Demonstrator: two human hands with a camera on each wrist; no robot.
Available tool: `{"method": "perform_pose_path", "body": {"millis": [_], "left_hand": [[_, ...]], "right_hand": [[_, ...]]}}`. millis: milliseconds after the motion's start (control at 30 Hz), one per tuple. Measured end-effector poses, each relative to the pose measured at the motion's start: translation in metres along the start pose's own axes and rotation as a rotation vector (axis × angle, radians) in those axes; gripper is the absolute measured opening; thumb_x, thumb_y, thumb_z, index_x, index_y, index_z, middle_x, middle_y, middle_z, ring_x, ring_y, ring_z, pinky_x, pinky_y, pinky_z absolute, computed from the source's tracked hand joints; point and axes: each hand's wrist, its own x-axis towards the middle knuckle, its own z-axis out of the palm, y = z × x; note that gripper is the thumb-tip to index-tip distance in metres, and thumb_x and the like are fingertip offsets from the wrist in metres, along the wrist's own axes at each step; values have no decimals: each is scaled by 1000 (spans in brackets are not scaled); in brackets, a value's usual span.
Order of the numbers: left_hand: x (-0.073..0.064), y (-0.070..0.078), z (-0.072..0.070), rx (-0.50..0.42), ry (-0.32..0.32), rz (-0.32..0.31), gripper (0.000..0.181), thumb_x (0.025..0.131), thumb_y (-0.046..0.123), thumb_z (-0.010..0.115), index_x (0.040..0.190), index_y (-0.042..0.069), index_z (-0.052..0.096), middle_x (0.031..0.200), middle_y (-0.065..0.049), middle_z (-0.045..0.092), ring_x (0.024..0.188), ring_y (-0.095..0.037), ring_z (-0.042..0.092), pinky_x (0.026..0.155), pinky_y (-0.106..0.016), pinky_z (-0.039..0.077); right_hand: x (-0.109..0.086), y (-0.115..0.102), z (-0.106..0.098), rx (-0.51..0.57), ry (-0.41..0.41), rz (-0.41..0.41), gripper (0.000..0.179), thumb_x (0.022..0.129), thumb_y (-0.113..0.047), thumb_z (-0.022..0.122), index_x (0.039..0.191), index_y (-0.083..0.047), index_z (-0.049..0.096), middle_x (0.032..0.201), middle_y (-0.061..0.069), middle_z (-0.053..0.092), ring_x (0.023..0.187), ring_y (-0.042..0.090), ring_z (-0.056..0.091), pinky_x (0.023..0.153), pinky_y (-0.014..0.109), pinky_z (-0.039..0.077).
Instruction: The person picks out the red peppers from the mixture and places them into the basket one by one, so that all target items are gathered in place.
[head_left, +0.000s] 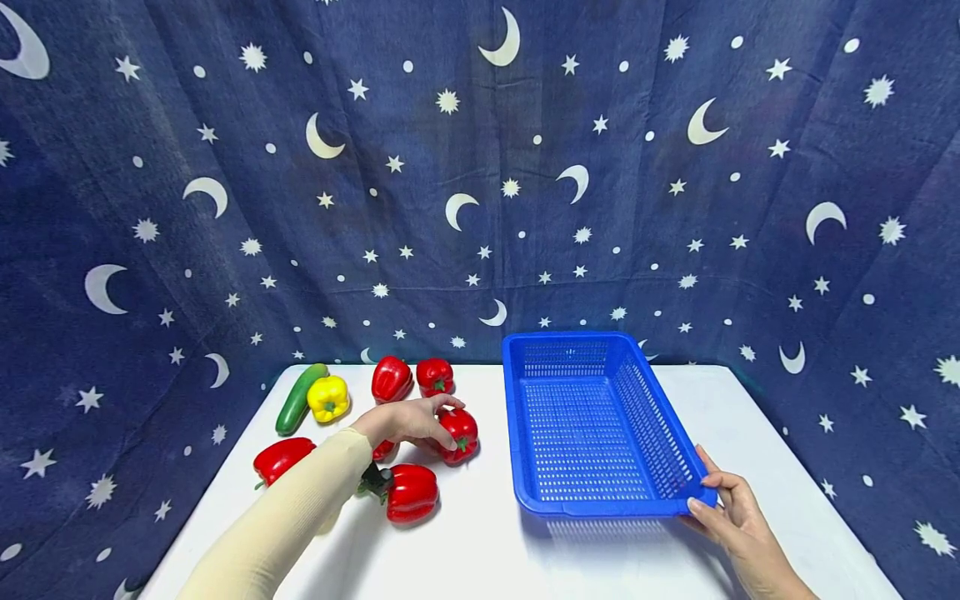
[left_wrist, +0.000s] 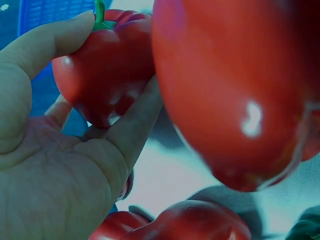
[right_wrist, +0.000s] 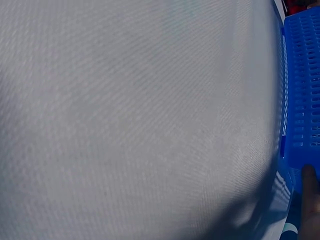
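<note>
A: What is held by the fingers (left_wrist: 135, 117) of the left hand (head_left: 415, 422)?

B: A red bell pepper (head_left: 462, 433) is gripped between thumb and fingers, to the left of the blue basket (head_left: 615, 507). Whether the tabletop (head_left: 487, 533) is touched by it cannot be told.

A: And the right hand (head_left: 735, 512)?

B: The basket's near right corner is pinched by it, thumb on the rim.

A: Which step is in hand?

B: The grasping of that pepper, it is judged, while the basket is seemingly steadied.

A: What is called for next?

B: A firm lift, so that the other red bell peppers (head_left: 412, 493), also left of the basket, are not nudged. The yellow bell pepper (head_left: 327, 398) and cucumber (head_left: 302, 400), farther left of it, can be left alone.
</note>
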Motion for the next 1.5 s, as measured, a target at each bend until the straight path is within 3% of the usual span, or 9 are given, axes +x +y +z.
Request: {"method": "perform_pose_path", "body": {"millis": [467,700,833,1033,1200,1400,1500], "left_hand": [[2,-3,0,3,13,17,84,74,3,88,145,15,44,135,-14,47,113,-31,58,87,-43,59],[-1,-3,-1,12,15,42,81,74,6,88,143,15,47,134,-14,49,115,-31,57,88,-43,59],[-5,2,-8,-27,11,76,78,76,8,87,144,12,48,135,-16,50,116,-33,58,90,-48,58],[-12,19,-21,-101,44,146,75,79,10,84,145,11,48,137,-19,49,115,-34,60,91,-51,57],[-18,40,-25,-204,35,216,72,83,8,81,146,12,47,139,-20,47,115,-36,62,91,-53,56],[-18,70,-12,-194,27,307,69,85,12,81,146,19,50,140,-15,48,114,-34,63,88,-46,59],[-16,86,1,-200,-8,352,69,84,9,81,146,19,50,141,-14,48,117,-35,62,90,-49,58]], "right_hand": [[0,-5,-2,34,-13,71,30,105,6,46,123,-15,36,172,-4,6,130,-10,45,91,33,57],[-1,-4,-2,108,-56,43,30,106,7,42,125,-15,35,172,0,-1,132,-9,44,94,32,55],[0,-2,-2,126,-76,39,30,106,8,41,126,-14,34,172,4,-6,133,-9,43,96,31,54],[-1,-2,-2,134,-73,30,29,106,8,40,125,-13,34,172,5,-6,133,-8,44,95,32,55],[0,-2,-3,140,-70,19,30,105,9,40,125,-11,34,172,6,-6,133,-7,45,95,31,55],[-2,-3,-3,79,-26,62,27,106,6,43,125,-10,33,172,9,-6,128,-9,47,93,30,56],[-1,-3,-2,74,-35,39,27,105,7,43,125,-8,33,172,8,-3,130,-7,47,93,30,55]]}}
